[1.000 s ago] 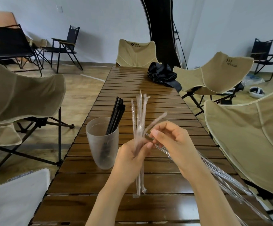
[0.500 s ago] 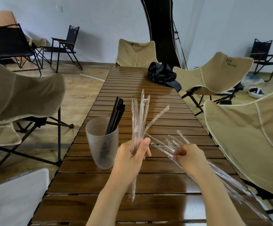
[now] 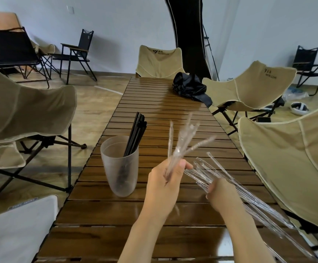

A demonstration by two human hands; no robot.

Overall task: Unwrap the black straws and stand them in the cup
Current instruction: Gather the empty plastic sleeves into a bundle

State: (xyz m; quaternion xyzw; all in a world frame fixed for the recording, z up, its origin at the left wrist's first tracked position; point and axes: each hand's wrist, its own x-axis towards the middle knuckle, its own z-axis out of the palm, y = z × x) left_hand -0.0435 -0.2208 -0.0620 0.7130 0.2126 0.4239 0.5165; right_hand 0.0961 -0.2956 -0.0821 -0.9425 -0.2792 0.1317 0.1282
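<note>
writing: the words "water clear", beside a small logo, are read on the back of the tan chair (image 3: 160,59) straight beyond the cup (image 3: 119,168). they are read again on a second tan chair (image 3: 249,82) beyond and to the right of the cup. a label on the white panel (image 3: 19,230), nearer than the cup and to its left, is too small to be read.

counts: one frosted cup is stood upright on the slatted wooden bench (image 3: 97,215). a cluster of black straws (image 3: 135,135) is stood in it, leaned toward its right rim. about five tops are seen, but the exact number cannot be told. at least four tan chairs are counted in all. three black folding chairs (image 3: 78,52) are set by the wall, two far left of the cup and one far right. one bundle of black cloth (image 3: 190,88) is laid on the bench well beyond the cup.

hands: the left hand (image 3: 165,185), just right of the cup, is clenched round a fan of clear wrappers (image 3: 181,141). these are blurred, and at least four strands are made out. the right hand (image 3: 222,196), further right of the cup, is closed round a bundle of long clear sleeves (image 3: 203,172), which is run down and away to the right past the bench edge. whether straws lie inside these sleeves cannot be told.
</note>
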